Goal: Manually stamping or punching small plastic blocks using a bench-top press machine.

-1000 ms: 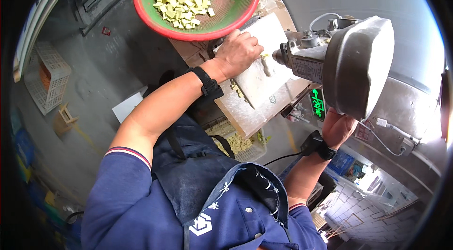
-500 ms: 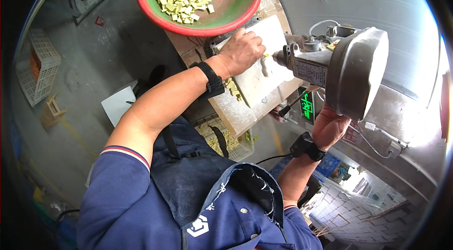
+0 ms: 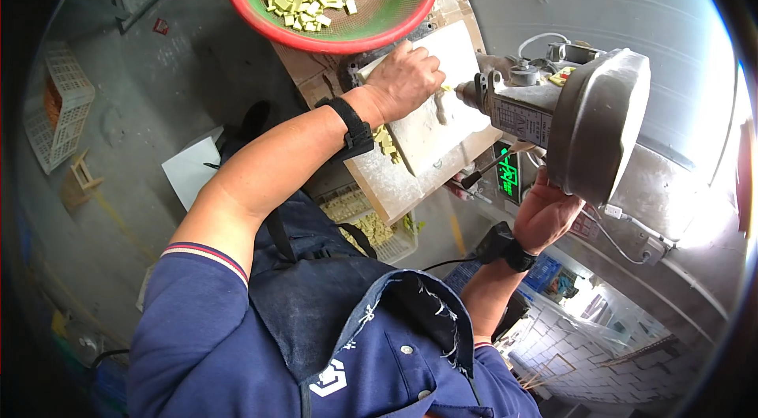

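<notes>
My left hand (image 3: 407, 80) rests on a white board (image 3: 455, 47) beneath the drill press (image 3: 521, 106). Its fingers are curled, with a small yellow-green piece (image 3: 448, 89) at the fingertips, right by the chuck (image 3: 471, 93). A grey dusty mound (image 3: 443, 110) lies on the board beside it. My right hand (image 3: 546, 214) is raised under the big grey housing (image 3: 598, 126); the housing hides its fingertips, so what they hold does not show. Near it, a lever with a black knob (image 3: 471, 180) sticks out from the machine.
A red-rimmed green basket (image 3: 332, 47) with many yellow-green pieces stands beyond the board. More loose pieces (image 3: 387, 145) lie along the board's left edge. A crate (image 3: 403, 244) of pieces sits below the table. Right of it glows a green display (image 3: 507, 173). Cables (image 3: 624, 252) hang on the right.
The whole view has shifted slightly. My left hand stays at the chuck with its fingers curled. My right hand has moved only a little under the housing.
</notes>
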A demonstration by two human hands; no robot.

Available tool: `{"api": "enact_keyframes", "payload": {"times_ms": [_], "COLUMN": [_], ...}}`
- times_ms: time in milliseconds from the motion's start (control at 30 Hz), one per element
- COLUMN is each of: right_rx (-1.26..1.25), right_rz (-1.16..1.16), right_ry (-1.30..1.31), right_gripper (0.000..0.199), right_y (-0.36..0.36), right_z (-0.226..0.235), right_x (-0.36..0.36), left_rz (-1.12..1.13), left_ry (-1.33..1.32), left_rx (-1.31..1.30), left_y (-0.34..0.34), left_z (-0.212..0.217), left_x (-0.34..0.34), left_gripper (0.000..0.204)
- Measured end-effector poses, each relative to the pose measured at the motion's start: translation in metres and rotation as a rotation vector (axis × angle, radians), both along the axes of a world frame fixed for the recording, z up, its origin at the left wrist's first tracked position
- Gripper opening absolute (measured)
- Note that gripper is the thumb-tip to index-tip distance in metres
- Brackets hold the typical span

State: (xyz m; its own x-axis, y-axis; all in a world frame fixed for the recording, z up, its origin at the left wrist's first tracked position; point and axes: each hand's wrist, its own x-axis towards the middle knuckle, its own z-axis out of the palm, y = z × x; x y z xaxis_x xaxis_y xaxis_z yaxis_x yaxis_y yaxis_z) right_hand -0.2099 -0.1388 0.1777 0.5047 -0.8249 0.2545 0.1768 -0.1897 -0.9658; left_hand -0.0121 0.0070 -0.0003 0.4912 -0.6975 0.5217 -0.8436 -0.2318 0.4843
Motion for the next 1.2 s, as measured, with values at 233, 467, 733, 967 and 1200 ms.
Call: {"api": "enact_keyframes", "payload": {"times_ms": [233,467,733,967,1200], "right_rx": [-0.016,-0.034,-0.076,-0.154,-0.32], "right_rz": [-0.04,-0.044,0.025,-0.021,-0.056], "right_ry": [-0.009,0.024,0.002,0.037,0.096], "right_gripper": [0.024,0.021,0.019,0.018,0.018], "right_y": [0.022,0.034,0.035,0.048,0.066], "right_z": [0.003,0.006,-0.003,-0.018,-0.032], "right_x": [0.008,0.011,0.0,-0.005,-0.008], "left_rz": [-0.004,0.001,0.007,0.015,0.021], "left_ry": [0.004,-0.008,-0.003,-0.004,0.003], "left_rx": [0.003,0.022,-0.001,-0.028,-0.036], "left_y": [0.001,0.0,0.0,0.0,-0.002], "left_z": [0.001,0.0,-0.001,-0.001,-0.002], "left_x": [0.0,0.0,-0.001,-0.001,-0.001], "left_gripper": [0.009,0.008,0.007,0.007,0.007]}}
